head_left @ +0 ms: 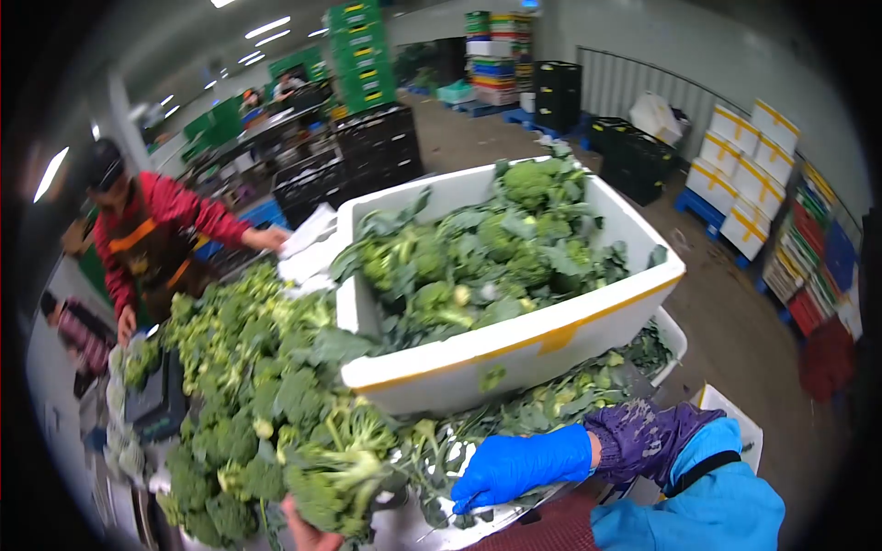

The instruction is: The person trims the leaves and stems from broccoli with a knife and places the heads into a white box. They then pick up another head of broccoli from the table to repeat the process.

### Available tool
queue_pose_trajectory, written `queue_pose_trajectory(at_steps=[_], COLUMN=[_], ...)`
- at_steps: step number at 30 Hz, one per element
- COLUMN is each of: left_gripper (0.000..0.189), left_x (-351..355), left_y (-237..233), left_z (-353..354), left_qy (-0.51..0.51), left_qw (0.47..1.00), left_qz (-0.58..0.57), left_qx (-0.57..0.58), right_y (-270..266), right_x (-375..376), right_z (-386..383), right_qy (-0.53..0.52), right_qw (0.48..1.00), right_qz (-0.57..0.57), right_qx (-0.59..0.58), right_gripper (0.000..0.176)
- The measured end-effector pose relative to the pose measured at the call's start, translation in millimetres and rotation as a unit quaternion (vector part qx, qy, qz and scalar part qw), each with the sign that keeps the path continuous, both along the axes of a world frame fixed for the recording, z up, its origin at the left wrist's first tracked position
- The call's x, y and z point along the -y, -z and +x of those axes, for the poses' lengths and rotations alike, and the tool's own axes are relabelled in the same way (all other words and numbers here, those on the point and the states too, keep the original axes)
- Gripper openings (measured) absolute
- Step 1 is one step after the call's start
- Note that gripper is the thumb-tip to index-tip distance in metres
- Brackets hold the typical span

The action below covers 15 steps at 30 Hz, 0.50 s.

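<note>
Head cam: right hand [519, 466] is in a blue glove, with a purple sleeve and a blue sleeve cover behind it. It lies low in frame, right of centre. Its fingers are stretched out and close together, pointing left. They lie flat on loose leaves [432, 455] over a white sheet [459, 525], not closed on anything.

Left hand [308, 534] is ungloved and mostly cut off by the bottom edge. It sits right under a broccoli head [335, 477] and touches its stalk end. Can't tell how the fingers are set or whether they grip.

Broccoli head: bottom centre, just left of the right hand, at the near end of the pile [243, 395]. Dark green, tight florets on top, pale green stalk branches showing on the side, a few leaves hanging off it. It looks whole.

Pile: many heads, dense, running from bottom centre up to the left across the table.

Box [514, 354]: white foam with an orange tape stripe, tilted toward the pile, above and behind both hands. It's full of leafy broccoli. A second white box [677, 335] sits below it to the right, with greens inside.

Co-worker [152, 239] at left wears a red top and brown apron, one arm reaching to a white box [308, 243] by the foam box.

Background: black crates [372, 151], green crates [363, 55], and stacked white boxes [749, 165] on blue pallets at right.
</note>
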<state>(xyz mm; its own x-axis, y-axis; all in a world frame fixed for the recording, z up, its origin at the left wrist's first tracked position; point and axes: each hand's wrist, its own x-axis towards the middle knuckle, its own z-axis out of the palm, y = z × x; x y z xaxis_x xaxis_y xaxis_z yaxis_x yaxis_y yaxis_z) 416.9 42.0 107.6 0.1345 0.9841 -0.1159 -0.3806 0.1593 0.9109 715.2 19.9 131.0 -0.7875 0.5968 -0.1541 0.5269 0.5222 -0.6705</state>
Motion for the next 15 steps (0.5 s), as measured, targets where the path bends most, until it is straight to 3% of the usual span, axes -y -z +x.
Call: queue_pose_trajectory(at_steps=[1,2,4,7,9,10,12,14,15], left_gripper=[0.051,0.057,0.053,0.069,0.049,0.049,0.046,0.042,0.042], left_x=[-24.4,-43.7,-66.0,-108.9,-109.8,-110.3,-108.0,-89.4,-84.4], left_y=[-1.5,7.8,-11.6,9.5,-5.0,5.1,33.7,22.4,27.7], left_z=[-17.0,-27.6,-27.3,-48.8,-51.5,-55.2,-65.5,-38.9,-37.0], left_qy=[-0.036,-0.085,-0.031,-0.076,-0.100,-0.098,0.025,-0.018,-0.028], left_qw=[0.965,0.962,0.949,0.935,0.894,0.895,0.957,0.971,0.969], left_qz=[-0.212,-0.208,-0.147,-0.092,-0.222,-0.219,-0.173,-0.186,-0.196], left_qx=[0.153,0.154,0.276,0.333,0.376,0.377,0.232,0.150,0.149], right_y=[-7.5,-13.1,-24.7,-53.4,-71.6,-76.4,-99.2,-68.7,-69.4], right_x=[2.5,6.1,5.9,-7.3,-28.7,-44.1,-60.1,-104.5,-120.5], right_z=[10.8,22.3,43.2,78.3,112.2,131.1,161.9,225.7,247.0], right_qy=[0.018,0.043,0.072,0.250,0.352,0.385,0.482,0.498,0.530], right_qw=[1.000,0.999,0.995,0.958,0.930,0.921,0.864,0.838,0.820], right_qz=[0.004,-0.004,-0.010,-0.035,-0.029,-0.001,0.007,0.204,0.214], right_qx=[0.001,-0.033,-0.068,-0.134,-0.103,-0.064,-0.145,-0.087,-0.030], right_gripper=[0.029,0.035,0.042,0.045,0.042,0.041,0.038,0.036,0.039])
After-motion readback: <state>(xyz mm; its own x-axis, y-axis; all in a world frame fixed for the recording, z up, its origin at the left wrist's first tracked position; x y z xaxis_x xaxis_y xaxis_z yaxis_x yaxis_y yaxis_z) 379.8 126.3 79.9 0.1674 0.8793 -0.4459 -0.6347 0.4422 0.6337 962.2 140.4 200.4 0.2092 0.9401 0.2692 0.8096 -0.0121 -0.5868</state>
